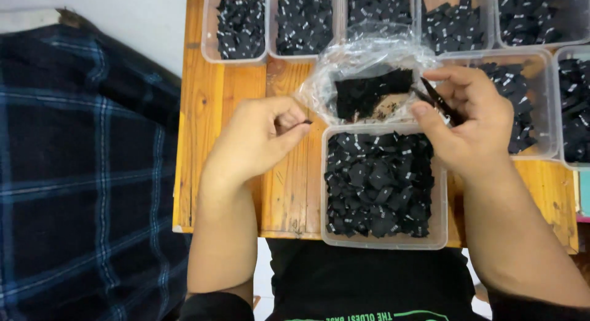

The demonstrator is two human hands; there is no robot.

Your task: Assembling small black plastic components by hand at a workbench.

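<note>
Black fabric labels fill nearly everything in view, and the smallest piece of that black cloth sits pinched between the thumb and forefinger of the left hand, whose fingers are pressed together over the bare wooden table. The right hand is curled closed around a dark, slim tool, held between thumb and fingers; whether it is a pair of snips or tweezers cannot be told.

Between the two hands lies a crumpled clear plastic bag, open at the top, with a strip of black labels lying inside it. Just below the bag, touching its lower edge, stands a clear plastic tub heaped with loose black labels bearing small white marks.

Along the far edge of the table runs a row of similar clear tubs, each packed with the same black labels, and two more tubs stand to the right, partly behind the right hand.

To the left of the table hangs a dark blue plaid cloth. At the bottom, the person's black shirt shows between the forearms.
</note>
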